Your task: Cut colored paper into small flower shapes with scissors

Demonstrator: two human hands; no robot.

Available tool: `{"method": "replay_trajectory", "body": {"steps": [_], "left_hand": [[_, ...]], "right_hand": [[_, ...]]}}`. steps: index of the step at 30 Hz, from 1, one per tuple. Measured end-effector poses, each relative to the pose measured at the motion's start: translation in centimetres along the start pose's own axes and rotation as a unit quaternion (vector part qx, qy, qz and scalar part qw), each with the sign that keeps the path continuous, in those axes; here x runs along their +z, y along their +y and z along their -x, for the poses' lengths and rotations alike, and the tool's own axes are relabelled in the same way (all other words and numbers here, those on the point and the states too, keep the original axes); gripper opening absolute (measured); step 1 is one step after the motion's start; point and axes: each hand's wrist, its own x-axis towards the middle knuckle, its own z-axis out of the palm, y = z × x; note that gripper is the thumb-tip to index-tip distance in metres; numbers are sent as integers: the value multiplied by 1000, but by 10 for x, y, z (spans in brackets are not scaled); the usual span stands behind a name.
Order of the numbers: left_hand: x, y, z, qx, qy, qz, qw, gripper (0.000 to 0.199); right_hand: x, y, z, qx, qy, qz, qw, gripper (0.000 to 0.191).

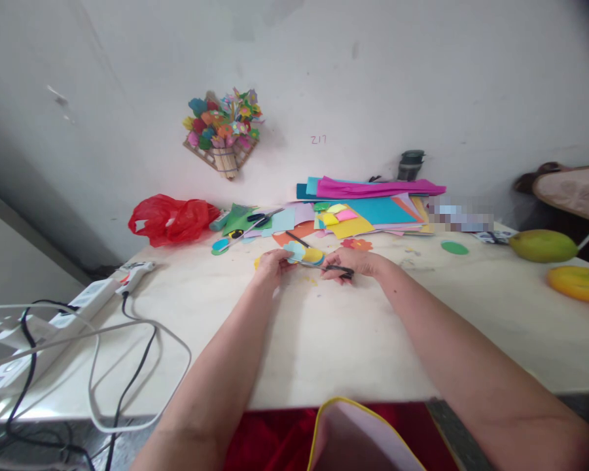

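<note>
My left hand (273, 263) pinches a light-blue paper cutout (295, 249) over the white table. A pair of scissors (340, 269) with black handles is gripped in my right hand (349, 261), its blades reaching left to the paper. Just behind the blades lies a yellow rounded paper piece (315, 255). Red and orange flower cutouts (357, 244) rest behind my right hand. Small yellow scraps (310, 280) are scattered on the table between my hands.
Coloured paper sheets (383, 212) are stacked at the back, with a second pair of scissors (259, 220) to their left. A red plastic bag (173, 219) sits back left. Cables and a power strip (91, 297) lie left; two mangoes (544, 246) lie right.
</note>
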Motion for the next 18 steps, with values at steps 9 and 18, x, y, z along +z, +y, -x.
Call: {"method": "replay_trajectory", "body": {"steps": [9, 18], "left_hand": [[-1, -2, -3, 2, -4, -9, 1000, 6], [0, 0, 0, 0, 0, 2, 1000, 7]], "right_hand": [[2, -1, -2, -6, 11, 11, 1000, 45], [1, 1, -4, -16, 17, 17, 1000, 42]]}}
